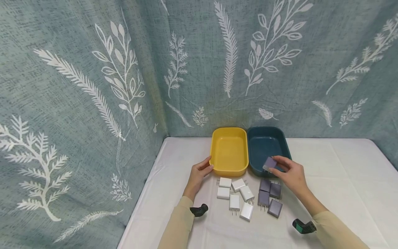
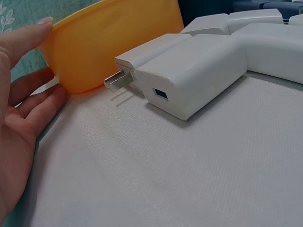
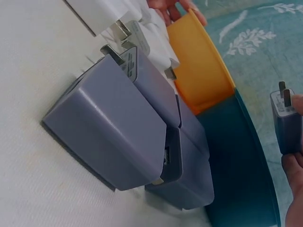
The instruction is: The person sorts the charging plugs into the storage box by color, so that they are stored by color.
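Over the near part of the dark blue container, my right hand pinches a purple-grey charger plug between thumb and fingers. In the right wrist view that charger plug has its metal prongs pointing up. My left hand touches the near left corner of the yellow container. Its thumb lies at the rim and the other fingers rest against the lower outer wall, as the left wrist view shows. Several white charger plugs lie before the yellow container, and several purple-grey charger plugs before the blue one.
Both containers stand side by side on a white-covered table. A patterned blue-green curtain hangs behind the table and along its left side. Black wrist devices sit by both sleeves.
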A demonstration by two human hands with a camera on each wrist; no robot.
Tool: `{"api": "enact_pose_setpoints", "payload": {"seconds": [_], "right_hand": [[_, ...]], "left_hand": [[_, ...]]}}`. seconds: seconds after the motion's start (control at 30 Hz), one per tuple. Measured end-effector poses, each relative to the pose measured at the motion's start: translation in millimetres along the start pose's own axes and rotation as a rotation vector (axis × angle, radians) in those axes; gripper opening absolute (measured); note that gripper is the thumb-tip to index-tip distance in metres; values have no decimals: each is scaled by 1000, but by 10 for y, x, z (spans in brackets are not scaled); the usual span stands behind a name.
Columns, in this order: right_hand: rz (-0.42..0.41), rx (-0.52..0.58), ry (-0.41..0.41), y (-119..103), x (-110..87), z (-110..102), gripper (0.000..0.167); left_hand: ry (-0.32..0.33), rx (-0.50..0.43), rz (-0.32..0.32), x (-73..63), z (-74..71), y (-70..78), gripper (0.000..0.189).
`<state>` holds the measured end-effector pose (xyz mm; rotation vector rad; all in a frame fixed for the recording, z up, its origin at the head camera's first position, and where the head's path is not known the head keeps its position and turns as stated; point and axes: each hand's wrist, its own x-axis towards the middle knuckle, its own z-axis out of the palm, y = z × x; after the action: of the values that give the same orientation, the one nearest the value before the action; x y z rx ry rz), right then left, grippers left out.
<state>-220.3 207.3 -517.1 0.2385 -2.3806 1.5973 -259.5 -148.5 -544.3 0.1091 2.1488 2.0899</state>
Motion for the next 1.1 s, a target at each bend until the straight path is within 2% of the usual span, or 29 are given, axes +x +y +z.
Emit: {"api": "enact_pose_setpoints", "payload": {"seconds": [0.13,0.37,0.47,0.77,1.0,1.1], "right_hand": [[-12,-15,17,0,24,30,45],[-8,-28,25,-13,53,62,44],[-3,-31,31,-19,64,71,44],[1,-36,22,-10,126,119,43],[-46,-12,23,30,116,73,42],[-62,-3,11,31,102,57,42]], "left_hand": [[3,11,5,10,-2,-17,50],[33,8,20,110,-2,-232,49],[40,32,36,123,4,-275,50],[58,42,39,122,-14,-283,52],[41,21,8,150,-11,-288,50],[29,17,6,122,-11,-227,51]]}}
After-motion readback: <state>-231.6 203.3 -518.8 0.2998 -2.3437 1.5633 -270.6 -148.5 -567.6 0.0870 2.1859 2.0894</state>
